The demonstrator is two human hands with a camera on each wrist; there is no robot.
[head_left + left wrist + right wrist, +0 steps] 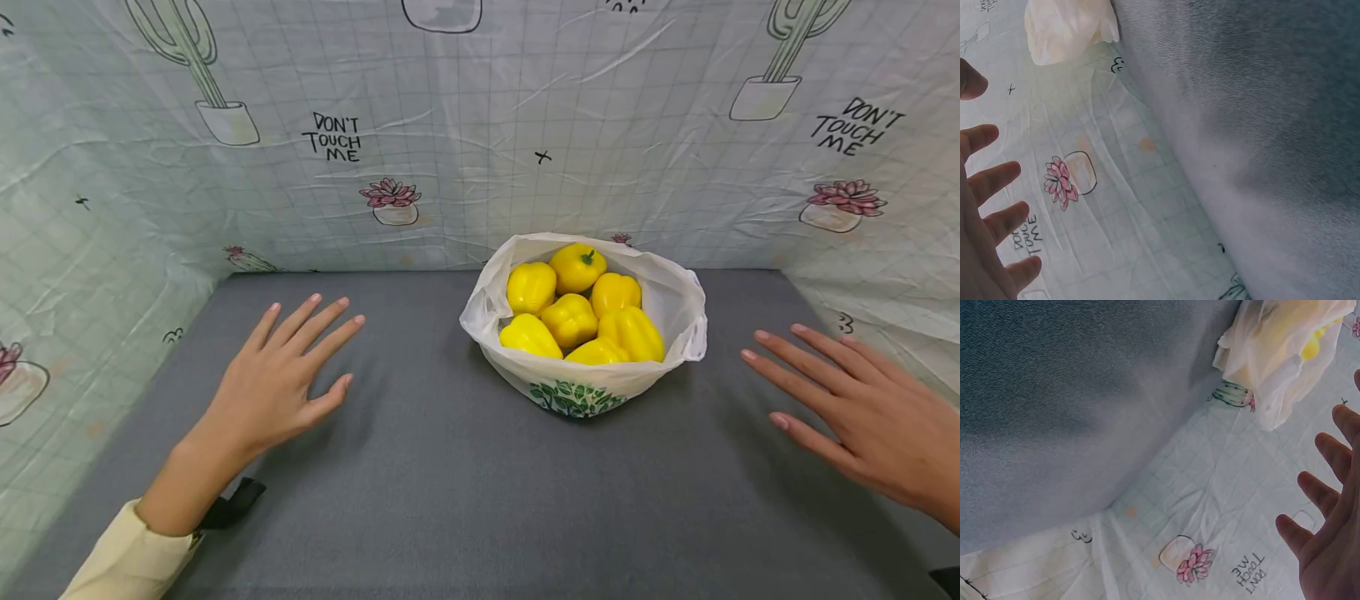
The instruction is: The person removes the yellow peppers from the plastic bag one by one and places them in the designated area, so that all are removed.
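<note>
A white plastic bag (510, 358) with a green leafy print stands with its mouth wide, toward the back of the grey surface. Several yellow bell peppers (570, 321) lie inside it; one at the back shows a green stem. To the left of the bag, my left hand (277, 387) hovers with fingers straight and spread, holding nothing. My right hand (862, 408) is held out on the other side, palm down, fingers extended and apart from the bag. In the right wrist view the bag (1272, 362) shows a bit of yellow through its opening.
The grey cloth-covered surface (420, 483) spreads beneath both hands. A pale curtain (480, 125) printed with cactus pots and lettering encloses the back and sides. A black strap (232, 504) sits at my left wrist, by a cream sleeve (131, 554).
</note>
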